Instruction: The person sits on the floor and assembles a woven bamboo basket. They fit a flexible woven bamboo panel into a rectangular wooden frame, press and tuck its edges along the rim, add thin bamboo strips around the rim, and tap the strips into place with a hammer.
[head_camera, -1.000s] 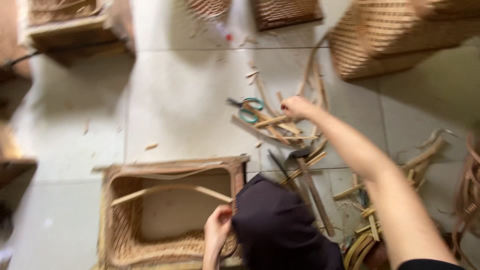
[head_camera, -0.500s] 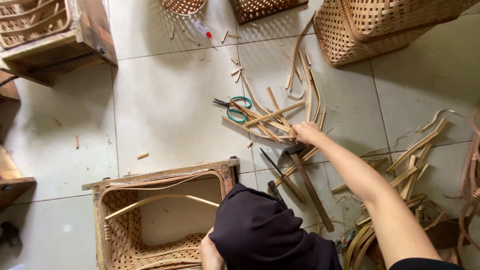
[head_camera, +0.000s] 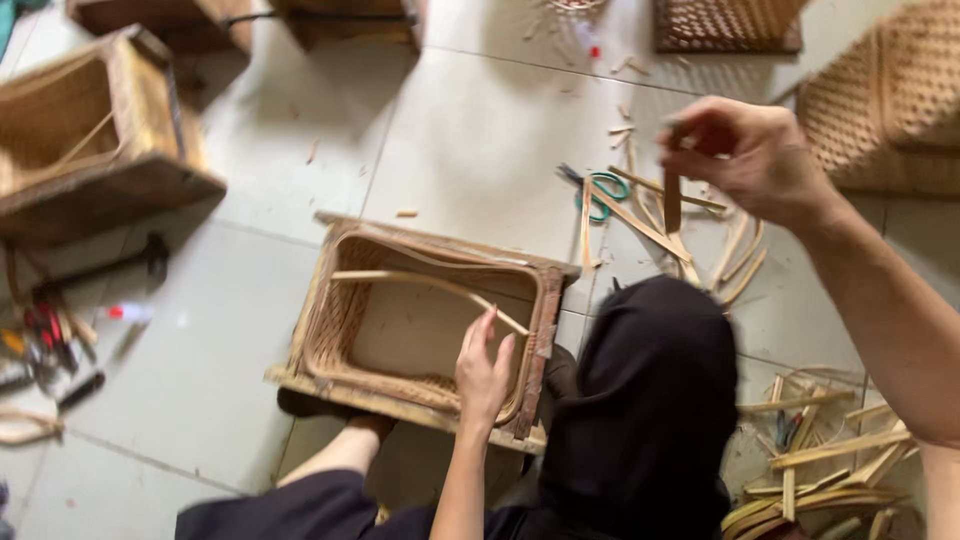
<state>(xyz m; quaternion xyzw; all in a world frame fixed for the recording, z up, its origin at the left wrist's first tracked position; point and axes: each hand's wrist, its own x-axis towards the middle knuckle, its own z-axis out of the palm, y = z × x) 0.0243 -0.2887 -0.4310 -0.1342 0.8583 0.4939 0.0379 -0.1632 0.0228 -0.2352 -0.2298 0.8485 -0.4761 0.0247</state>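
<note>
A half-woven rattan basket in a wooden frame (head_camera: 545, 300) stands on the tiled floor in front of my knees. My left hand (head_camera: 484, 368) rests inside its right wall with the fingers spread, holding nothing. My right hand (head_camera: 748, 150) is raised above the floor at the upper right, its fingers closed around a short brown stick-like tool (head_camera: 672, 196) that hangs down from the fist. My dark trouser knee (head_camera: 650, 400) lies between the two arms.
Loose rattan strips (head_camera: 650, 215) and green-handled scissors (head_camera: 603, 192) lie behind the basket. More strips are piled at the lower right (head_camera: 820, 470). Another framed basket (head_camera: 90, 130) stands at the upper left, woven baskets (head_camera: 900, 90) at the upper right, hand tools (head_camera: 50, 340) at the left.
My right hand has come up off the strip pile with the brown tool in it. The view has swung left and the basket now sits in the middle.
</note>
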